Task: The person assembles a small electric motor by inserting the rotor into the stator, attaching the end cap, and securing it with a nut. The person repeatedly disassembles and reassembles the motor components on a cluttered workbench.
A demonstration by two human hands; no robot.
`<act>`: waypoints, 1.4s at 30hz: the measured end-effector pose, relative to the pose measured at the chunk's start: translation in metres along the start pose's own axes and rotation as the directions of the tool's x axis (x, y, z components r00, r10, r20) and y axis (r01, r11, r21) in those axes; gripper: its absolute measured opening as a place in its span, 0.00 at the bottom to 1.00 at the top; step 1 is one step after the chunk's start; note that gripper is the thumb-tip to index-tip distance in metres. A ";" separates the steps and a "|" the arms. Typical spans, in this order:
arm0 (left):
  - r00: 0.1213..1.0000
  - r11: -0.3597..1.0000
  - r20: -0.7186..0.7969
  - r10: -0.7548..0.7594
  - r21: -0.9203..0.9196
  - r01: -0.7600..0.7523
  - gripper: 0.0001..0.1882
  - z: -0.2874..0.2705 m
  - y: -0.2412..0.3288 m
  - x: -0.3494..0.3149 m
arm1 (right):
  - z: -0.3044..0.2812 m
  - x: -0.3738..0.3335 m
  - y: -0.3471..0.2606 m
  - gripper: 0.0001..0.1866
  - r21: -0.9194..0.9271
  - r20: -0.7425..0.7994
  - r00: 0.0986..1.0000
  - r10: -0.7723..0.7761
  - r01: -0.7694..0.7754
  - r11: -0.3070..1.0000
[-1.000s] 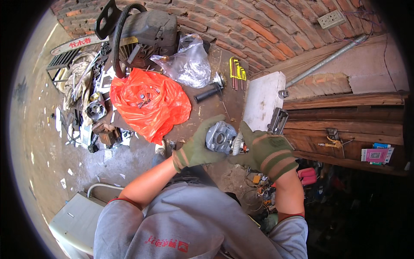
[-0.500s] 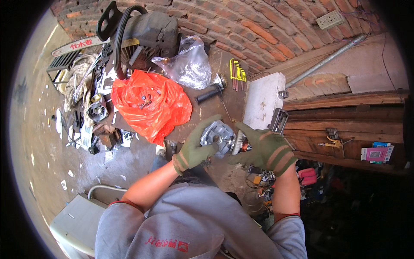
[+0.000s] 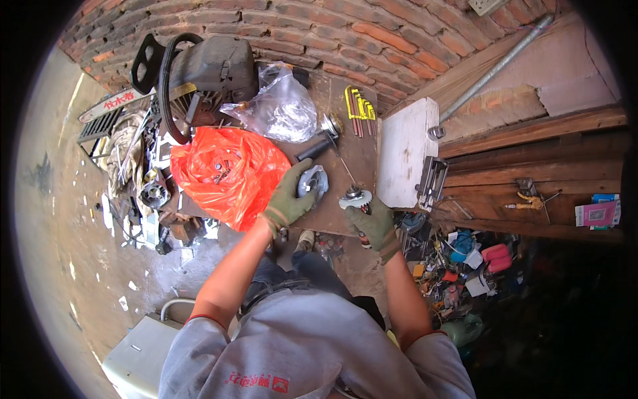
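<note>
Green-gloved L fingers (image 3: 302,202) curled partway round grey metal housing (image 3: 313,182), held over tabletop (image 3: 359,156); R fingers (image 3: 377,223) wrapped round geared shaft (image 3: 355,198), held just R, apart. Red plastic bag (image 3: 229,173) set just L of L fingers; yellow hex-key holder (image 3: 362,105) laid farther back, nr brick wall (image 3: 319,40).

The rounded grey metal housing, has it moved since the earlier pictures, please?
Yes: the rounded grey metal housing has moved left, away from the white rectangular block.

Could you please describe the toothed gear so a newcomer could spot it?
Find the white slab at the brown workbench's right. Left of its lower end, the right hand holds the gear: a pale, toothed disc, unlike the grey housing in the left hand.
</note>
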State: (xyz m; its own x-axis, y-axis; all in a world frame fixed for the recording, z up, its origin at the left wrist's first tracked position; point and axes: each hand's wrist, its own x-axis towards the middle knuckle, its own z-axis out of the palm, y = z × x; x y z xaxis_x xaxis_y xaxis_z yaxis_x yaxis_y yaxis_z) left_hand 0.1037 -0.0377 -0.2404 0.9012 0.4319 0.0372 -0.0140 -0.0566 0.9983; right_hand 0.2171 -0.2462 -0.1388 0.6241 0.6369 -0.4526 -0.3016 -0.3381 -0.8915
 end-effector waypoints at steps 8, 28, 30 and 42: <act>0.982 0.710 0.007 0.190 0.689 -0.143 0.47 0.023 0.010 -0.025 | 0.013 -0.006 0.016 0.31 -0.039 -0.119 0.983 -0.140 0.136 0.990; 0.980 0.875 -0.048 0.195 0.459 -0.152 0.46 0.027 0.097 -0.069 | 0.024 -0.036 -0.015 0.22 0.243 -0.170 0.984 0.046 -0.004 0.970; 1.000 0.998 0.026 0.014 -0.059 -0.012 0.43 0.039 0.109 -0.074 | 0.031 -0.043 -0.014 0.22 0.212 -0.167 0.986 -0.030 0.066 0.975; 0.842 0.736 0.213 -0.495 -0.412 0.537 0.14 0.039 0.123 -0.081 | -0.023 0.056 0.013 0.20 -0.692 -0.261 0.902 -0.344 0.074 0.718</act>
State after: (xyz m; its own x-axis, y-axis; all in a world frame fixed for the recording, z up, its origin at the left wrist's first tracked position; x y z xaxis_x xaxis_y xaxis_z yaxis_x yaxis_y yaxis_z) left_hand 0.0459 -0.1142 -0.1227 0.8583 0.2004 -0.4724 0.2945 0.5614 0.7734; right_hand 0.2647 -0.2304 -0.1756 0.8546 0.5101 -0.0967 0.3281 -0.6750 -0.6608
